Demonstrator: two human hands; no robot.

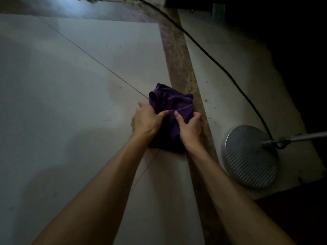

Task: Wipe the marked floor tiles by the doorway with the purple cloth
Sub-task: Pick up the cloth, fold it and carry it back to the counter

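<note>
Floor tiles (62, 94), pale and dim, fill most of the view, crossed by thin dark joint lines; a brownish speckled threshold strip (178, 55) runs down the frame and separates them from a lighter slab (221, 71) on the right, which is likely the doorway side. A faint smudge shows on the tile just left of the cloth, and small dark specks lie scattered further up.

Round ribbed metal base (251, 157) of a stand sits on the slab, well apart from the hands, with a black cable (208, 55) looping up from it across the strip.

Purple cloth (170, 106) lies bunched on the tile, its right edge lapping onto the strip. Bunching it gives a thick pad to press with, and its spot beside the strip suits working the tile edge.

Left hand (146, 121) rests on the cloth's left side, fingers spread fairly flat over the fabric, pressing rather than clenching. Right hand (190, 127) has its fingers curled into the folds, so that grip looks closed on the cloth. Two hands together probably serve to bear down and steer the wipe.
</note>
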